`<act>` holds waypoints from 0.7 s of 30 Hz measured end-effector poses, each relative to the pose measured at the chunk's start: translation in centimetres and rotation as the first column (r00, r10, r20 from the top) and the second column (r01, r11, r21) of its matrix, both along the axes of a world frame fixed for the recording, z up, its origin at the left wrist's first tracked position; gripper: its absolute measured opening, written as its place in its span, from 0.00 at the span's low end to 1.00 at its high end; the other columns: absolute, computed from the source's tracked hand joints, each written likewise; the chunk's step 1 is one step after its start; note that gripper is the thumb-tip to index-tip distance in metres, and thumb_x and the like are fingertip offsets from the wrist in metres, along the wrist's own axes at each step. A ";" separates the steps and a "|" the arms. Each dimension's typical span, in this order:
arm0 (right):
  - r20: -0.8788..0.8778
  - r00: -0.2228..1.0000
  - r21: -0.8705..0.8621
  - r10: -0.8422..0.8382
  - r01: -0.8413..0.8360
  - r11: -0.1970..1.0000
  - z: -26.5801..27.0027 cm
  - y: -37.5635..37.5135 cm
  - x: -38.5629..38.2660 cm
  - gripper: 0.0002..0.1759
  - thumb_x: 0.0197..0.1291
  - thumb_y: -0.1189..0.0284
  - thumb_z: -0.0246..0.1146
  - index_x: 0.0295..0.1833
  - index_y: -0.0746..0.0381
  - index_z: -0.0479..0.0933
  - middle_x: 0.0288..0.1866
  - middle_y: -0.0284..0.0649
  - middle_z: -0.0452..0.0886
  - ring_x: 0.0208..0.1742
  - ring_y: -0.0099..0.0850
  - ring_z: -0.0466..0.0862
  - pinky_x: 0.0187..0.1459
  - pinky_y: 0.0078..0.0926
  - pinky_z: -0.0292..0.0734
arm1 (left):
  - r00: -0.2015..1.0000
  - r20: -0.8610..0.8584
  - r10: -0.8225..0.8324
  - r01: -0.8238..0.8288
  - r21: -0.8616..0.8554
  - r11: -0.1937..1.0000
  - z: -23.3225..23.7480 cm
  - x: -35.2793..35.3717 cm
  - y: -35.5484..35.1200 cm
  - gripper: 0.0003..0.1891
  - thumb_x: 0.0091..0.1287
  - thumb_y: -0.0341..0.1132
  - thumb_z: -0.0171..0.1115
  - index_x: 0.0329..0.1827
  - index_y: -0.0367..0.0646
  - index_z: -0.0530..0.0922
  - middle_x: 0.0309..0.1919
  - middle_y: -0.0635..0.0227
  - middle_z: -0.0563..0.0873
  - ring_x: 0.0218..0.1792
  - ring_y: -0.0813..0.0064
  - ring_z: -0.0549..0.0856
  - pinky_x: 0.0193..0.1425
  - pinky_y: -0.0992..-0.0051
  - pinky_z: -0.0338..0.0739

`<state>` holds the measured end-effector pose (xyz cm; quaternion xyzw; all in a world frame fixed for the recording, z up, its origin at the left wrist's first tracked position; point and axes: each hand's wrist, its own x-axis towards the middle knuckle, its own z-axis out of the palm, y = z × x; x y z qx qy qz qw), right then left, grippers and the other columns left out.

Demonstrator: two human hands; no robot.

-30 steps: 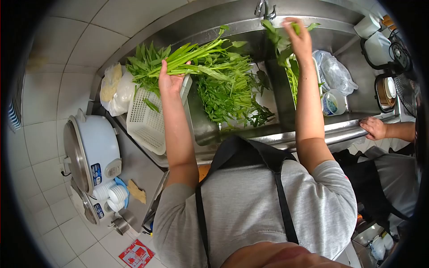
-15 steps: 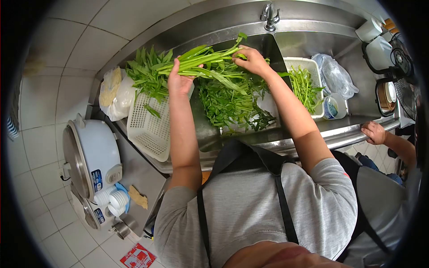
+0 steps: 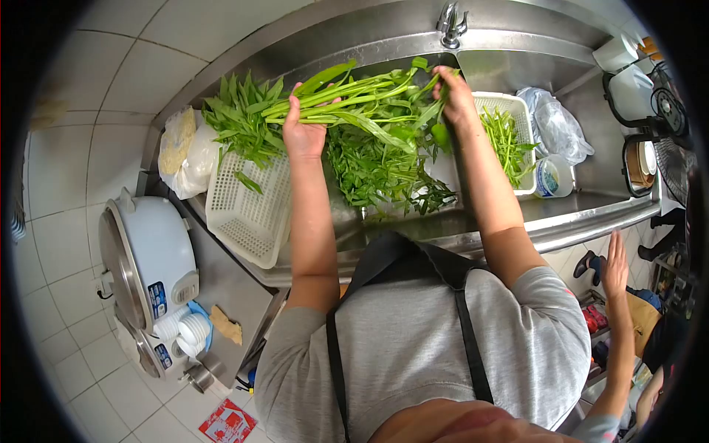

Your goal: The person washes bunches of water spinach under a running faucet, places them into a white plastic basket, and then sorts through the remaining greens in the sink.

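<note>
A bunch of long-stemmed leafy greens, looking like water spinach [image 3: 369, 96], stretches between my hands above the sink. My left hand [image 3: 304, 129] is closed around its stems, thumb up. At the leafy right end, my right hand [image 3: 456, 97] has its fingers curled on the leaf tips, partly hidden by leaves. Below lies a heap of loose greens [image 3: 377, 173] in the sink basin [image 3: 347, 232]. More leafy stems [image 3: 244, 122] rest over the back of a white perforated basket [image 3: 247, 229] on the left. Cut green stems [image 3: 504, 144] fill another white basket [image 3: 526, 118] on the right.
A faucet [image 3: 451, 26] rises behind the sink. Beyond the right basket are a clear plastic bag [image 3: 554, 125] and a white tub [image 3: 554, 177]. Rice cookers [image 3: 155, 251] and stacked white bowls [image 3: 193, 328] stand at left. A co-worker's hand [image 3: 615, 266] is raised at right.
My right hand has moved right along the bunch to its leaf tips, while the left stays on the stems. The co-worker's hand has left the sink edge.
</note>
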<state>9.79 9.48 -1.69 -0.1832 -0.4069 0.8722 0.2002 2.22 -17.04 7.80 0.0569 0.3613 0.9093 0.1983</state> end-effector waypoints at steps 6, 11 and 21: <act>-0.002 0.993 0.566 -0.118 0.099 0.819 3.7 6.1 3.1 0.10 0.62 0.65 0.52 0.39 0.61 0.72 0.28 0.30 0.75 0.29 0.18 0.71 0.33 0.15 0.66 | 1.000 -0.013 -0.026 0.027 0.061 0.998 0.3 -0.9 -1.9 0.20 0.66 0.43 0.46 0.57 0.41 0.63 0.54 0.54 0.70 0.57 0.49 0.68 0.57 0.50 0.68; 0.055 0.998 0.887 0.040 -0.067 0.456 8.0 1.3 4.2 0.10 0.54 0.66 0.61 0.39 0.59 0.73 0.29 0.32 0.77 0.32 0.20 0.75 0.39 0.22 0.71 | 1.000 -0.006 -0.013 0.014 0.094 0.996 0.5 -0.9 -1.1 0.19 0.66 0.43 0.47 0.55 0.42 0.65 0.55 0.54 0.69 0.58 0.48 0.68 0.58 0.47 0.65; 0.339 0.933 0.940 0.123 -0.340 -0.010 7.5 -8.7 4.6 0.14 0.47 0.67 0.62 0.43 0.50 0.78 0.31 0.46 0.80 0.35 0.42 0.80 0.39 0.38 0.74 | 0.973 0.226 0.036 -0.030 -0.028 0.999 -1.2 -1.0 2.0 0.12 0.63 0.40 0.53 0.42 0.41 0.70 0.44 0.55 0.75 0.46 0.58 0.76 0.45 0.49 0.73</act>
